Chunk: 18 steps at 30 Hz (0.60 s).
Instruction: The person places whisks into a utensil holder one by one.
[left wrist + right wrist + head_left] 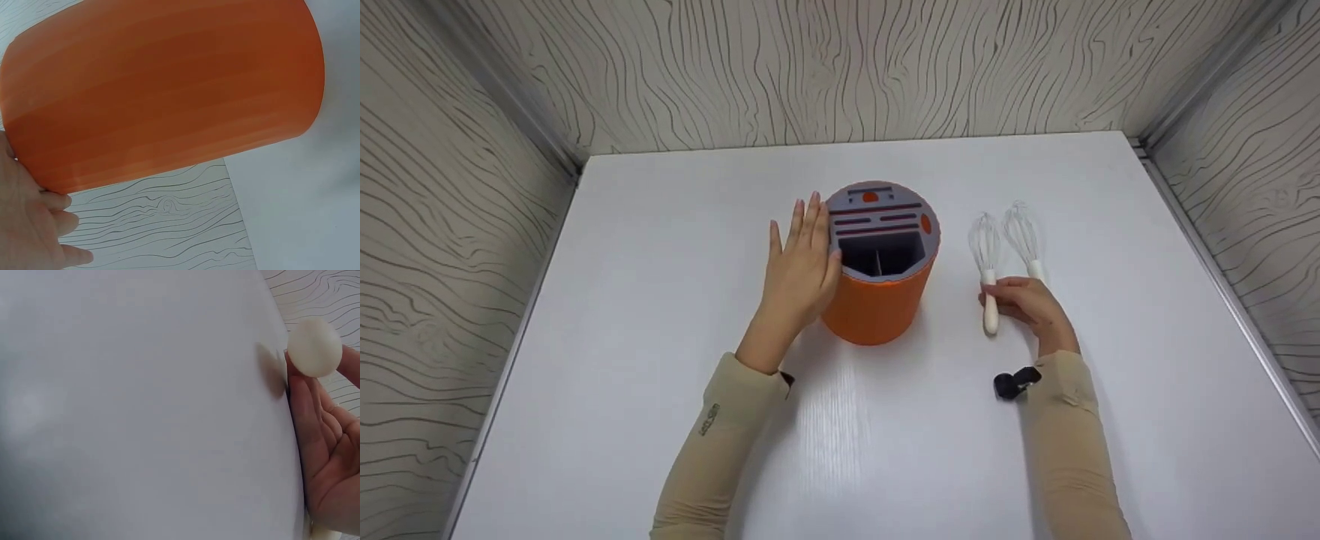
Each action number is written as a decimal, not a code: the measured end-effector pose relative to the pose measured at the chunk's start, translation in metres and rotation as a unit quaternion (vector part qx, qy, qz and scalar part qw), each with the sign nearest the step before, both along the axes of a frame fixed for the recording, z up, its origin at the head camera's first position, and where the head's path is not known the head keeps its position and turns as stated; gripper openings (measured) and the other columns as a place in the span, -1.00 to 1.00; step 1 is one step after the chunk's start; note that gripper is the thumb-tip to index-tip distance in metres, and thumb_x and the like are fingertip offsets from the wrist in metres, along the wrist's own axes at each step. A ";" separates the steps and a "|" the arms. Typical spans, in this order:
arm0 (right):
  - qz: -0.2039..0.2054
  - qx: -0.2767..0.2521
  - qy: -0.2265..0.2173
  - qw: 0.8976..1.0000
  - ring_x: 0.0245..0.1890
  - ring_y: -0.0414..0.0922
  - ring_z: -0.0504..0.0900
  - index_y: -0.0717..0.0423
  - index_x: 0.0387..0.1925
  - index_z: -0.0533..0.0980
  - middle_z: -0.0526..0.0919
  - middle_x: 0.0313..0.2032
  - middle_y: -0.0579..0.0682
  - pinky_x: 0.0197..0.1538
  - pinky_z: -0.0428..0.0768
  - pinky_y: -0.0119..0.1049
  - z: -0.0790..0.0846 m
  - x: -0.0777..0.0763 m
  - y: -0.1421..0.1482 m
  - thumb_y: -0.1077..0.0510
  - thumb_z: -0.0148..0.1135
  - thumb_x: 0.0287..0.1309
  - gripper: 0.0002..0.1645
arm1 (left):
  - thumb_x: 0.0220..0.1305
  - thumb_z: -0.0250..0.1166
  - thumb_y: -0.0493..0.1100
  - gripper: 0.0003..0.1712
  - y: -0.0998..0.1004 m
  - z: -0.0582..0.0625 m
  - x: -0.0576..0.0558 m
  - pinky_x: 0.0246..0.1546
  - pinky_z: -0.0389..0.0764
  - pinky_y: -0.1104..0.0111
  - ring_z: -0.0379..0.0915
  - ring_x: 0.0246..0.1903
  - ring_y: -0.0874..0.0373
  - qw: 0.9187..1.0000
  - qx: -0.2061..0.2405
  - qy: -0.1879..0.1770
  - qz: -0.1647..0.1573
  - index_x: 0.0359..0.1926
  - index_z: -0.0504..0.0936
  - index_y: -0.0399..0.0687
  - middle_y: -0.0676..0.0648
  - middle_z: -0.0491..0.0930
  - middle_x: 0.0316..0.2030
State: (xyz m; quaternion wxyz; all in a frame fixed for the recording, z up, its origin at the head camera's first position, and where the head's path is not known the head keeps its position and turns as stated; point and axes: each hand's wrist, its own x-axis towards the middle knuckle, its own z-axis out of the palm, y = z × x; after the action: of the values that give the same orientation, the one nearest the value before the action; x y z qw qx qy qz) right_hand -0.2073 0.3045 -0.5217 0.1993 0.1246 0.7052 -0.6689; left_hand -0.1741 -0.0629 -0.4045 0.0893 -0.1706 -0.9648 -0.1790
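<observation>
An orange cylindrical utensil holder [874, 313] stands upright on the table, its grey slotted top [891, 210] showing narrow slits and a dark divided opening at the front. My left hand [801, 274] rests along its left side near the rim, fingers straight and pointing away. In the left wrist view the orange wall fills much of the picture beside the fingers [64, 222]. To the right, my right hand [1031, 304] pinches the pale handle of a whisk [991, 319] low over the table; the right wrist view shows its round handle end [315, 347] between thumb and fingers.
A second whisk [1020, 231] lies just right of the first, its handle partly hidden behind my right hand. The white table [660, 300] is bounded by wood-patterned panels [840, 75] at the back and both sides. A black wrist camera [1014, 382] sits at the right cuff.
</observation>
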 end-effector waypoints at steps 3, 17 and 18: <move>0.001 -0.030 0.003 1.000 -0.33 -0.22 0.69 0.21 -0.28 0.59 0.71 -0.42 -0.05 -0.22 0.59 -0.43 -0.002 0.001 0.002 0.26 0.16 0.23 -0.89 | 0.40 -0.22 -0.02 -0.30 0.000 0.000 0.000 0.32 -0.25 -0.12 -0.32 0.44 -0.05 1.000 0.003 0.001 -0.001 0.44 -0.04 -0.30 -0.17 -0.13 0.46; -0.015 -0.042 0.010 0.999 -0.39 -0.22 0.69 0.15 -0.39 0.60 0.70 -0.47 -0.05 -0.27 0.59 -0.43 -0.003 0.001 0.000 0.24 0.21 0.20 -0.91 | 0.40 -0.23 -0.03 -0.30 0.000 -0.001 0.001 0.32 -0.28 -0.11 -0.33 0.44 -0.02 1.000 0.004 -0.001 0.001 0.44 -0.04 -0.30 -0.16 -0.14 0.46; -0.017 -0.045 0.007 0.999 -0.40 -0.22 0.69 0.15 -0.40 0.59 0.70 -0.48 -0.05 -0.27 0.59 -0.43 -0.003 0.001 0.000 0.24 0.21 0.20 -0.92 | 0.40 -0.22 -0.03 -0.30 0.000 -0.001 0.001 0.32 -0.27 -0.10 -0.33 0.44 -0.02 1.000 0.003 -0.002 0.002 0.44 -0.04 -0.30 -0.16 -0.14 0.46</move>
State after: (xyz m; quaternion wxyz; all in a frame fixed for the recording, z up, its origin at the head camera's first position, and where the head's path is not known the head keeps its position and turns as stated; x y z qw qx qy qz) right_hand -0.2060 0.3041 -0.5244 0.1880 0.1227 0.6733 -0.7044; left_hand -0.1735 -0.0632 -0.4053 0.0882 -0.1683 -0.9647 -0.1822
